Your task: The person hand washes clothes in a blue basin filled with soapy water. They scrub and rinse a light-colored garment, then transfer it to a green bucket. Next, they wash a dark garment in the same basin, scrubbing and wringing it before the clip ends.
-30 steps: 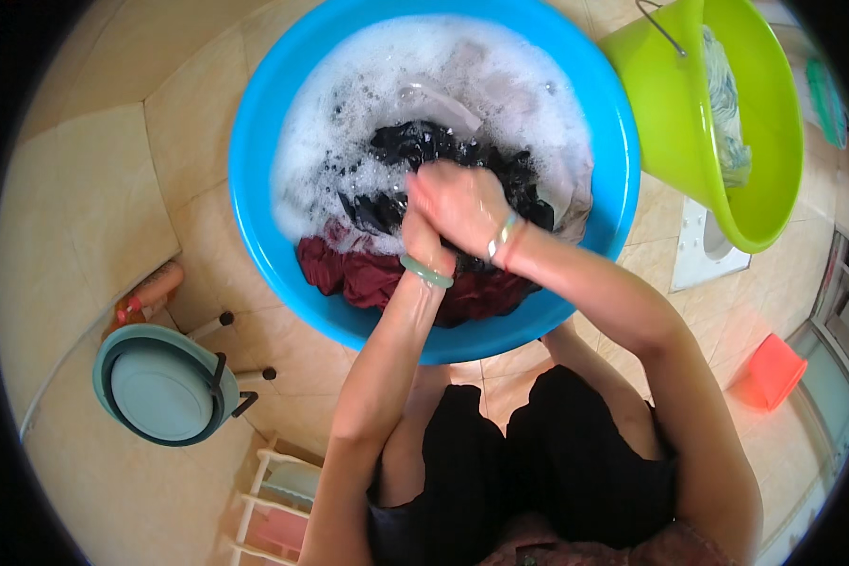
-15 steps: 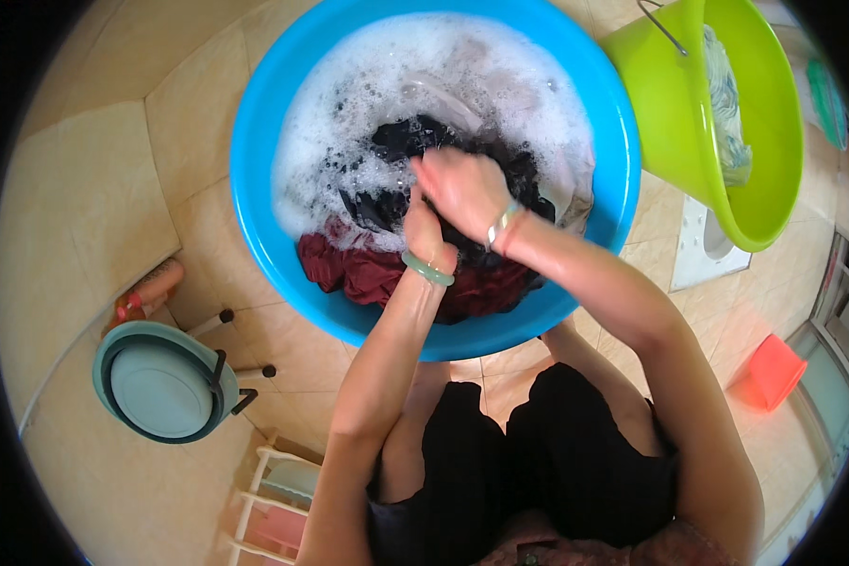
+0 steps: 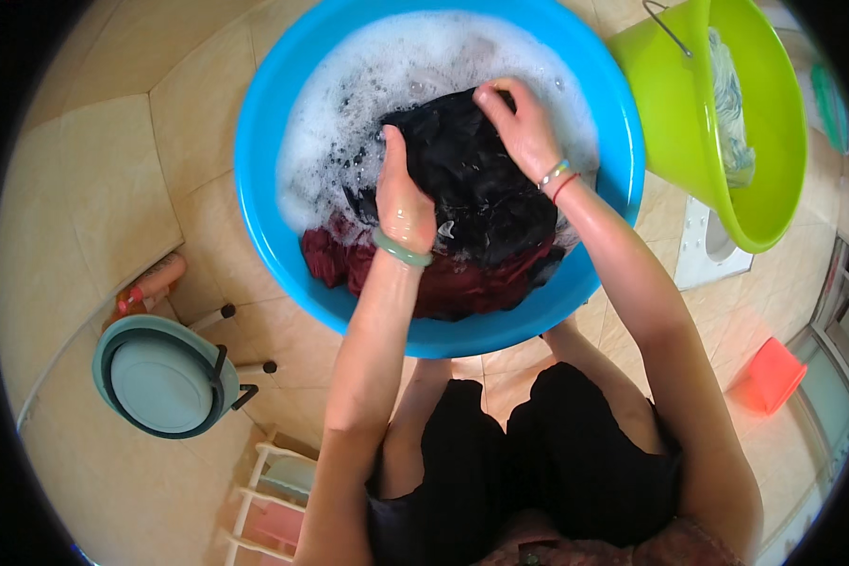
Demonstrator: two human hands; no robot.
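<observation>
Tub: blue, round, wide; white suds across its far and left parts. Black cloth: wet, spread out at the middle of the tub, both hands at its edges. Left hand: over the tub, left of its middle, thumb extended along the black cloth's left edge; fingers hidden behind the fabric — whether they grip cannot be told. Green bangle on that wrist. Right hand: over the tub's right half, thumb and fingers pinching the black cloth's far right edge; bracelet and red cord at the wrist. Maroon cloth: crumpled, along the tub's near side, partly covered by the black cloth. Bucket: lime green, just right of the tub; pale cloth inside. Basin: grey-green, left of the tub and nearer the person, well apart. Rack: white, near left of the tub — partly hidden by the forearm. Red container: near right of the tub, well apart.
</observation>
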